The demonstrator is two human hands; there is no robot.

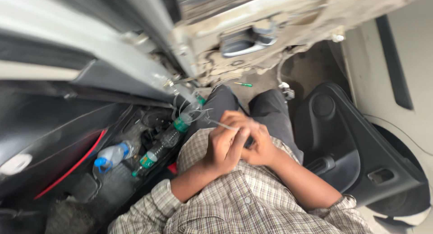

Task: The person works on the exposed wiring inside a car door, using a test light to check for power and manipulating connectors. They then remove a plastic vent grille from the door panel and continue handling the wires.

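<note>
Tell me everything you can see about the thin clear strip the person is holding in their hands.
The thin clear strip looks like a narrow band or tube of see-through plastic, whitish where it catches light. One end is pinched at the left hand, held against the right hand over the lap. From there it runs up and left, bending into loose loops near the green-labelled bottles by the car's door sill. Whether it is flat or hollow is too blurred to tell.

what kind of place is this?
Likely a car repair spot, at an open car door: a stripped door shell with grey inner handle, a removed black plastic door trim panel, and plastic bottles in the footwell.
</note>
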